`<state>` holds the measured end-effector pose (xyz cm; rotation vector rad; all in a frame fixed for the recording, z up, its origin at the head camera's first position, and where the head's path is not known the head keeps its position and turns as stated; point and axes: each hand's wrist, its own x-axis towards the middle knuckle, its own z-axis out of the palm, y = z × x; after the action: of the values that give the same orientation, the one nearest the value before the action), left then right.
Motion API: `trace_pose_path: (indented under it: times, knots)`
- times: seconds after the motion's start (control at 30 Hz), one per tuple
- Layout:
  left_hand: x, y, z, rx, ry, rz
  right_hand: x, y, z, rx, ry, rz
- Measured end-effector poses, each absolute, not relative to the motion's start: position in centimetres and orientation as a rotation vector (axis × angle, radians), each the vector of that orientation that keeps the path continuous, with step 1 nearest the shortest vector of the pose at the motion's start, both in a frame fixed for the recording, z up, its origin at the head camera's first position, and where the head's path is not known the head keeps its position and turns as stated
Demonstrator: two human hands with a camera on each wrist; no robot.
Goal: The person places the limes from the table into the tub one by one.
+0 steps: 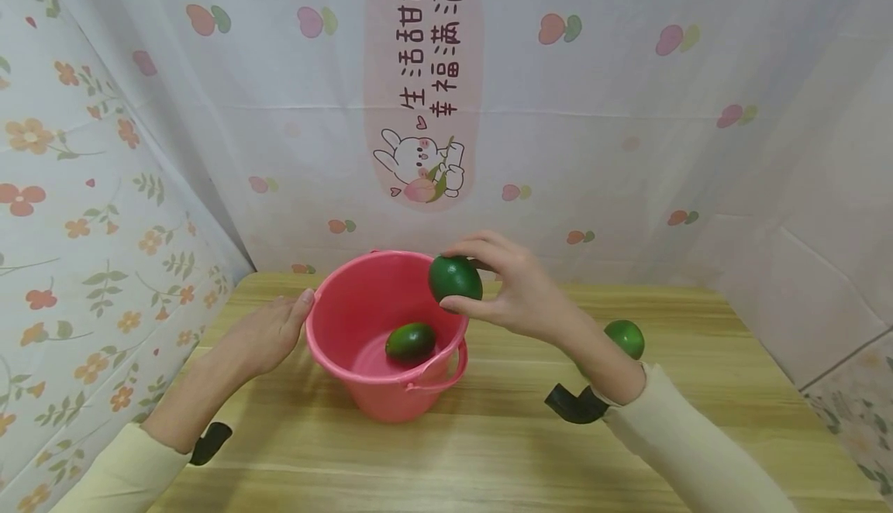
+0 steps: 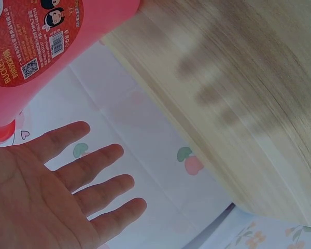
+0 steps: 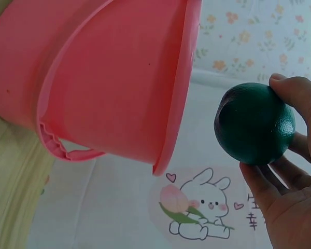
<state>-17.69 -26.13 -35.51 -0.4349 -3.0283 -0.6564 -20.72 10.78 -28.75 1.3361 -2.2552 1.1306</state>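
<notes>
A pink bucket (image 1: 380, 397) stands upright on the wooden table, a dark green oval fruit (image 1: 412, 342) lying on its bottom. My right hand (image 1: 519, 288) pinches a dark green, glossy round fruit (image 1: 455, 284) between thumb and fingers; its exact kind is unclear. That fruit is held above the bucket's right rim, and the right wrist view shows it apart from the bucket. At the bucket's left side, my left hand (image 1: 268, 335) has its thumb against the rim. In the left wrist view the left hand's other fingers (image 2: 101, 163) are straight and spread.
Another green round fruit (image 1: 625, 339) sits on the table (image 1: 502, 451) to the right, partly behind my right forearm. The bucket's handle (image 1: 449, 380) hangs at its front right. A printed curtain (image 1: 600, 133) rises behind the table, and a flowered one (image 1: 91, 211) hangs at left.
</notes>
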Motion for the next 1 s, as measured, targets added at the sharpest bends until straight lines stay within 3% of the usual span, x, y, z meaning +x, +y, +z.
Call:
trace_pose_path:
  times: [0.63, 1.0]
  knots:
    - [-17.7, -26.1, -35.7, -0.409, -3.035, -0.65, -20.9, 8.1, -29.5, 1.435, -2.281, 1.157]
    - [-17.8, -26.1, -35.8, -0.424, -3.017, -0.663, -21.4, 9.0, -29.6, 1.441, -2.288, 1.236]
